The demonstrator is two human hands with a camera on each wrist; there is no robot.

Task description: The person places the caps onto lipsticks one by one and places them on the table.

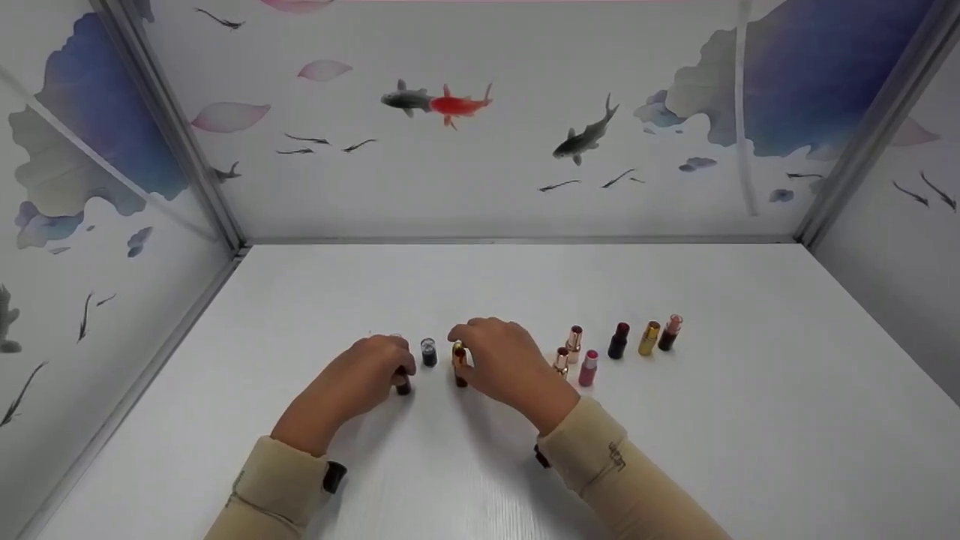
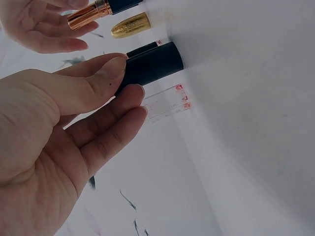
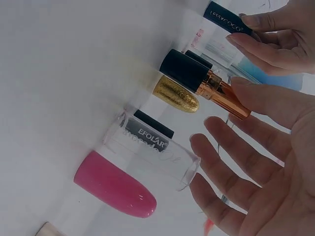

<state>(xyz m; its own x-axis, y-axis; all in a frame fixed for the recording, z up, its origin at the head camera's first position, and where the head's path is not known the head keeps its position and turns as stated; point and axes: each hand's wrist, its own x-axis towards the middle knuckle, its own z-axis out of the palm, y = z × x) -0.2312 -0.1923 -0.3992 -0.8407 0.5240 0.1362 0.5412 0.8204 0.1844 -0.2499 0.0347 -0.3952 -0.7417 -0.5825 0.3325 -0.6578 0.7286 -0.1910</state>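
My left hand [image 1: 367, 371] pinches a black lipstick cap [image 2: 152, 64] between thumb and fingers, low over the white table. White lettering shows on it in the right wrist view. Close to its right, my right hand [image 1: 502, 360] reaches over an uncapped lipstick [image 3: 192, 73] with a black base and rose-gold tube. The lipstick stands upright, and its top lies between the thumb and the loosely spread fingers. Whether they touch it is hard to tell. A gold cap [image 3: 177, 94] stands just behind this lipstick. A clear cap [image 2: 167, 103] with red smears stands beyond the left hand.
Between the hands stands a small black-and-clear piece [image 1: 428, 352]. A glossy pink cap [image 3: 115, 184] and a clear box-shaped cap [image 3: 152, 150] stand near my right hand. Farther right are several lipsticks, including a pink one [image 1: 589, 368] and a gold one [image 1: 649, 338]. Printed panels enclose the table.
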